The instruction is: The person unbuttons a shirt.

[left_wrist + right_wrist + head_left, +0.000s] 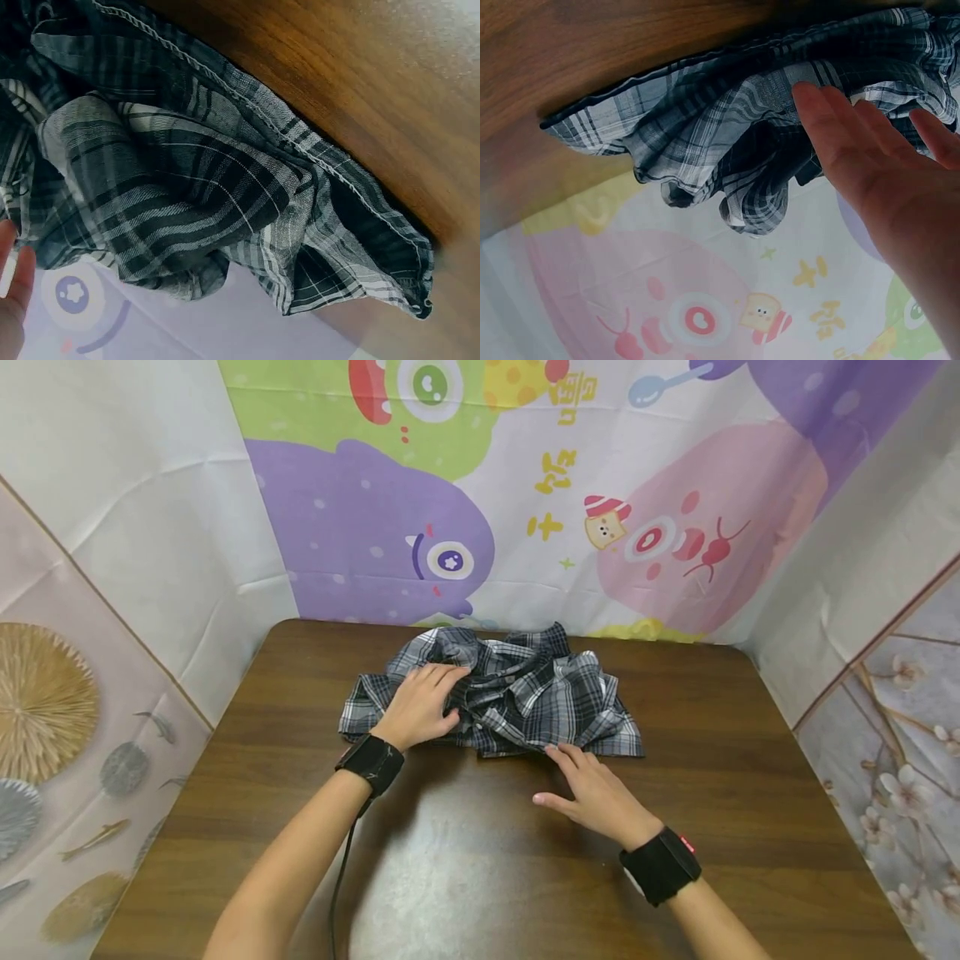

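A crumpled black, grey and white plaid shirt point(562, 702) lies bunched near the back of the wooden table, its small buttons showing in the head view. Over its left part reaches my left hand point(423, 706), fingers extended and thumb apart. Only a few of that hand's fingers point(22, 277) enter the left wrist view, beside the folds. My right hand point(600, 793) is at the shirt's front edge, its fingers nearly straight and the thumb spread. In the right wrist view, the fingertips of the right hand point(877, 172) overlap the folded cloth point(697, 142).
The brown wooden table point(465, 877) stretches toward me in front of the shirt. Behind it hangs a cartoon-printed curtain point(540, 593), with pale cloth walls on both sides. A black cable point(341, 877) runs down from the band point(371, 764) on my left wrist.
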Action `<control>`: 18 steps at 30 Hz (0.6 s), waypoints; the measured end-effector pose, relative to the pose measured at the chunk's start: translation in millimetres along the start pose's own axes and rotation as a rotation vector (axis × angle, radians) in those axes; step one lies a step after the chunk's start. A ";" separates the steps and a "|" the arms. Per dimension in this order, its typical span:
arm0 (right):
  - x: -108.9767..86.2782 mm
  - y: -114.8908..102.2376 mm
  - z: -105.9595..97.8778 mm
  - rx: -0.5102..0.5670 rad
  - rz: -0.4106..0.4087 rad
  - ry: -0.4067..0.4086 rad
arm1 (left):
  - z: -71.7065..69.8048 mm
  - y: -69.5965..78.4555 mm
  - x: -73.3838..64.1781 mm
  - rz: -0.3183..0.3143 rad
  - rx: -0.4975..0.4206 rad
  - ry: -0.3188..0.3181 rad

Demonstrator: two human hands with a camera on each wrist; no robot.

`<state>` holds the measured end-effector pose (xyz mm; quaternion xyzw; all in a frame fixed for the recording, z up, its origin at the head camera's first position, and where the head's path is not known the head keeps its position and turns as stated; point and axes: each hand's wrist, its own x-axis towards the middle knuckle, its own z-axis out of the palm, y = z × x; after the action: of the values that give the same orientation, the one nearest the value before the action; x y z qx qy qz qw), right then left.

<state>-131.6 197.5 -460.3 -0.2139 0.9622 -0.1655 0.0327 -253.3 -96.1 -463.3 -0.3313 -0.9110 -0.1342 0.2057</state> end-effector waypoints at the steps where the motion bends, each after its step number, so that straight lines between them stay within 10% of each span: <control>1: -0.1 -0.1 0.0 -0.002 -0.001 0.001 | 1.5 -0.2 0.9 -0.014 0.008 -0.023; 18: -1.8 0.7 -0.2 0.020 0.012 -0.009 | 8.4 7.7 16.6 -0.175 0.111 -0.095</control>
<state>-130.2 198.9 -460.3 -0.2082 0.9616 -0.1740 0.0401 -262.2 -78.0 -462.1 -0.2446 -0.9512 -0.0850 0.1680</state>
